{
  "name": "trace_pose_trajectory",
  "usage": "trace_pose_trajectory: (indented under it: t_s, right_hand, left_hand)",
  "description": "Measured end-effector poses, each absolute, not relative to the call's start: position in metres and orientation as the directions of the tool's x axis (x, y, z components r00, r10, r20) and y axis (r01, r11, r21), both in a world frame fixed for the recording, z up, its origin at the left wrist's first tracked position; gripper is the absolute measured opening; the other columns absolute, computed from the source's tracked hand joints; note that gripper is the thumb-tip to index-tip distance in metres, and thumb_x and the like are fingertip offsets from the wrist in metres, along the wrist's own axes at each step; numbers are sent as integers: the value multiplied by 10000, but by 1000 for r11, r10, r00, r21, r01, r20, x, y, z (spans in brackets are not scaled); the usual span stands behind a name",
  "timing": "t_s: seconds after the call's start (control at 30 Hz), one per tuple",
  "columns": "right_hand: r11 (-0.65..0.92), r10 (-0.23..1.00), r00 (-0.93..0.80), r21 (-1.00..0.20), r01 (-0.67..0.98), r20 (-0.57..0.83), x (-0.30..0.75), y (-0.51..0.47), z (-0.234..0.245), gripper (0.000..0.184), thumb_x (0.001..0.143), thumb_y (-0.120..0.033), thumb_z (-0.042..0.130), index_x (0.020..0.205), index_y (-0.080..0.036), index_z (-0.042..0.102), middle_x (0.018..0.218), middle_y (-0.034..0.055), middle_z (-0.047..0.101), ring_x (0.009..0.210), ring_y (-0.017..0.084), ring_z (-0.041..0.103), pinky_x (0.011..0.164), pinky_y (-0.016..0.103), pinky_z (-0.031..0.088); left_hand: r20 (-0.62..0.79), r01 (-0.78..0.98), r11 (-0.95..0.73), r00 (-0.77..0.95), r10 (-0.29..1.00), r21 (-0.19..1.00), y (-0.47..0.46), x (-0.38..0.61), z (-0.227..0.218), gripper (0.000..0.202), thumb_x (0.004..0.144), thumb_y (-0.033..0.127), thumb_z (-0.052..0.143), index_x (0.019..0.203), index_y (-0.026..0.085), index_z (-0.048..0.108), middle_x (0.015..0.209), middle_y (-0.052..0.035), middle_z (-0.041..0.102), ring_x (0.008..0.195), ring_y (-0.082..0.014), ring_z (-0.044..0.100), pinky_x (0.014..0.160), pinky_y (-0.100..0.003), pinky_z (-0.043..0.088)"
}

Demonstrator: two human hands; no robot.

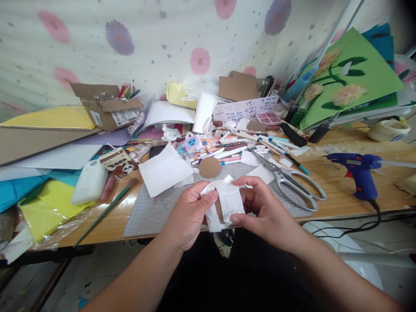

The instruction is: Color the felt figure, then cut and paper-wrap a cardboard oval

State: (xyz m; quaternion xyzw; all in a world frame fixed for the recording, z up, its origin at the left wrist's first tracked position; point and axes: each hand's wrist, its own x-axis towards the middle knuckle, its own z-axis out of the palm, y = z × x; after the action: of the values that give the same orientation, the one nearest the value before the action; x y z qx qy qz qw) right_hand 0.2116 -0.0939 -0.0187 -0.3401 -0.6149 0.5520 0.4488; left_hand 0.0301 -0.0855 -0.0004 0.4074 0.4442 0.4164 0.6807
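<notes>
Both hands hold a small piece of brown card wrapped in white paper (224, 203) over the near edge of a grey cutting mat (146, 214). My left hand (190, 214) pinches the paper's left side with thumb and fingers. Its right side is gripped by my right hand (263, 208), thumb on top. A slit between the paper folds shows the brown card. A brown card disc (209, 167) lies on the mat just beyond, beside a loose white paper sheet (164, 170).
Large scissors (289, 182) lie right of my hands. A blue glue gun (359, 171) stands on the wooden table at right. Markers (227, 151), a thin brush (107, 210), a white case (89, 182), a cardboard box (107, 108) and coloured paper sheets crowd the table.
</notes>
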Motion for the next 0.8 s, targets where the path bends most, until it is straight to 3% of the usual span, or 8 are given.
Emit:
trace_pose_trajectory:
  t_s: [0.1,0.2,0.33,0.43,0.5,0.63,0.7,0.8]
  right_hand:
    - [-6,940,-335,-979,-205,65,205,-93,-22,620,781,-168,701,1231,-330,306,845,-37,594,730,154,603,647,291,499]
    - [-50,966,-260,-977,-206,5,203,-89,-25,718,736,-196,755,1276,-314,297,807,-39,605,684,147,587,617,278,486]
    - [-79,981,-194,-963,-258,-28,204,-83,-23,732,708,-198,790,1292,-285,357,710,-59,612,595,117,564,556,235,477]
    - [-110,989,-136,-921,-375,-63,206,-78,-18,714,687,-196,812,1270,-272,406,709,-55,637,561,99,566,510,204,485]
    - [-143,988,-120,-887,-439,-100,205,-76,-16,716,661,-199,831,1250,-258,429,735,-42,656,566,95,574,493,190,492]
    - [-202,978,-153,-842,-500,-144,199,-75,-14,699,633,-199,846,1210,-229,453,709,-43,656,518,73,552,464,171,491]
    - [-213,975,-171,-835,-508,-145,197,-76,-15,679,640,-192,842,1201,-223,460,689,-48,651,501,65,545,460,164,487]
    - [-200,974,-198,-842,-502,-114,195,-78,-16,638,664,-181,828,1190,-225,469,696,-46,657,530,70,565,469,156,485]
  left_hand:
    - [-256,-108,294,271,928,950,-85,30,0,291,804,437,671,881,165,600,688,13,588,559,-105,531,480,-204,425]
    - [-235,-44,255,261,936,966,-82,29,1,303,816,454,657,876,163,599,680,18,570,564,-99,515,484,-198,415]
    - [-138,-156,200,340,930,967,-80,21,-2,393,855,483,600,1123,200,560,879,-33,640,744,-156,606,654,-281,512]
    - [-17,-162,89,400,916,983,-83,9,-10,532,843,341,664,1303,269,408,993,-46,657,870,-182,638,767,-310,511]
    - [137,-66,-121,396,908,990,-87,2,-18,583,870,178,617,1345,344,323,1008,-25,652,866,-163,644,778,-305,506]
    - [468,215,-589,425,775,779,-87,-1,-23,409,848,42,564,1166,300,563,1029,-36,627,927,-159,623,809,-287,490]
    - [535,267,-668,429,728,695,-83,1,-20,299,819,38,606,1023,254,642,932,-29,630,850,-146,626,739,-252,487]
    - [566,224,-674,396,723,704,-79,4,-17,194,826,71,621,925,230,673,832,-18,630,750,-131,620,658,-232,474]
